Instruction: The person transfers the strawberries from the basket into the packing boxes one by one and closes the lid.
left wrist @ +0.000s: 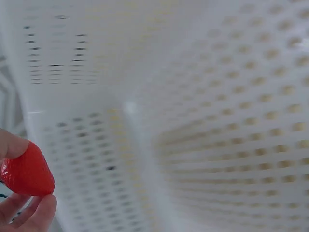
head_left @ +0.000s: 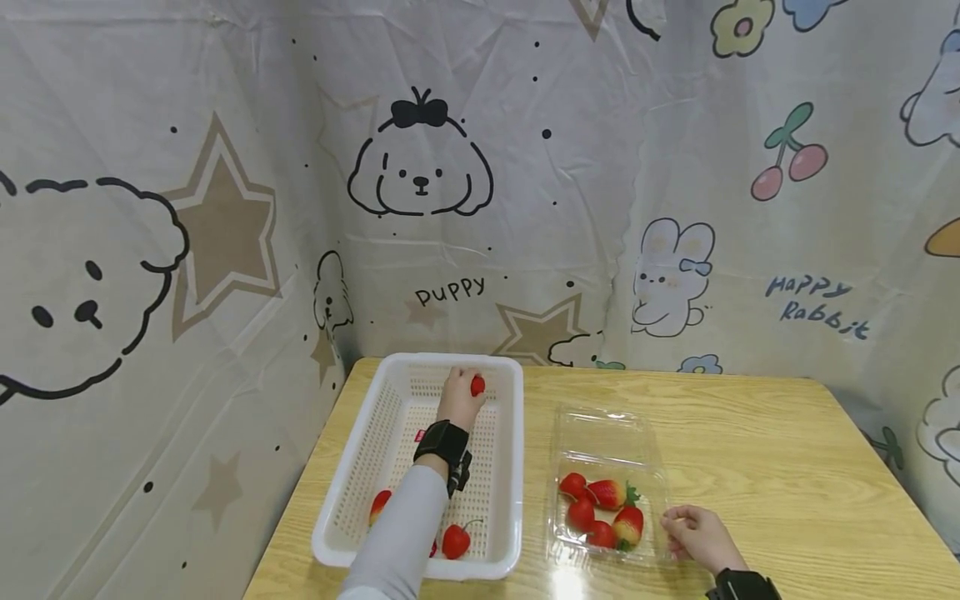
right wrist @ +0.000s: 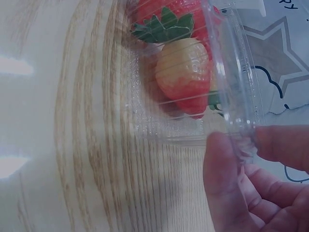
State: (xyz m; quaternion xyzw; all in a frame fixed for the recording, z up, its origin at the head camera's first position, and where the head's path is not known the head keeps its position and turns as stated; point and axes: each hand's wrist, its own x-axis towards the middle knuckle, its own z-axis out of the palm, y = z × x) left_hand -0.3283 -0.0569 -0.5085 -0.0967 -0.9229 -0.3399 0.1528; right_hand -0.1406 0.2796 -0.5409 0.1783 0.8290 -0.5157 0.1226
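1. Head view: left hand [head_left: 459, 400] pinching a strawberry [head_left: 477, 385] over far end of white basket [head_left: 508, 467]; right hand [head_left: 697, 537] pinching edge of clear clamshell [head_left: 603, 437]. Wall cloth printed "puppy", "Happy Rabbit".
2. Left wrist: berry held at fingertips [left wrist: 34, 212]; could slip or bruise if squeezed.
3. Right wrist: thin rim pinched; could flex and tip the fruit.

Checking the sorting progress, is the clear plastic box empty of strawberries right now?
No, the clear plastic box holds several strawberries in the head view.
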